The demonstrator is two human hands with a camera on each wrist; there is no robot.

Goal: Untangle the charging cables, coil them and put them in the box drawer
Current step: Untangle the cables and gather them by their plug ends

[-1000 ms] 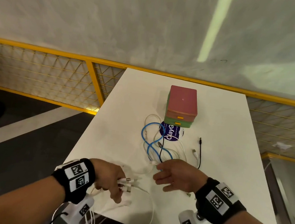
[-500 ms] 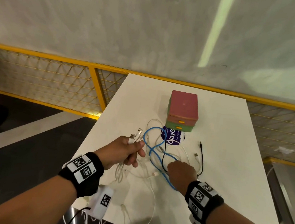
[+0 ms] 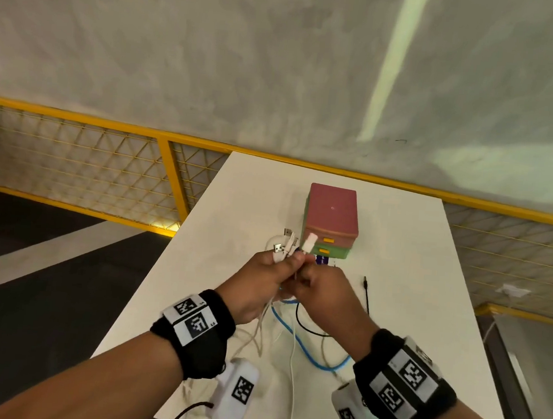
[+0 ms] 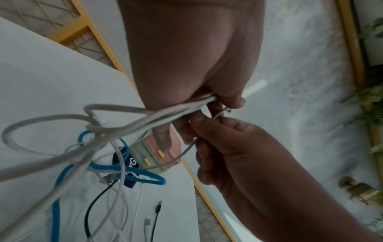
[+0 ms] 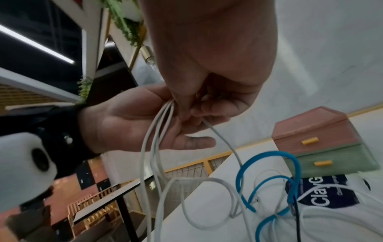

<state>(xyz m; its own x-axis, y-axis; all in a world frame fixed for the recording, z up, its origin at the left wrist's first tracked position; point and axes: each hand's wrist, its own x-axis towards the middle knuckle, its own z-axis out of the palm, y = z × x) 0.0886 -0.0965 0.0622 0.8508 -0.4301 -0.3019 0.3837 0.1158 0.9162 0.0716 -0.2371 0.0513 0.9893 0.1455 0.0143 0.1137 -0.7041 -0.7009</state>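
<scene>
Above the white table my left hand grips a bundle of white charging cables, whose USB plugs stick up past the fingers. My right hand meets it and pinches one white cable just below its plug. In the left wrist view the white cables run out of the left hand, and the right hand holds a thin strand. A blue cable and a black cable trail across the table, looped among the white ones. Behind them stands the box with pink and green drawers, both shut.
A purple round sticker lies on the table in front of the box. Loose plugs rest on the table near the black cable. A yellow railing borders the table at the far and left sides; the floor drops away on the left.
My left hand has lifted the white cable ends up and forward toward the box. My right hand has left the cables on the table and risen to pinch one white cable beside the left hand.
</scene>
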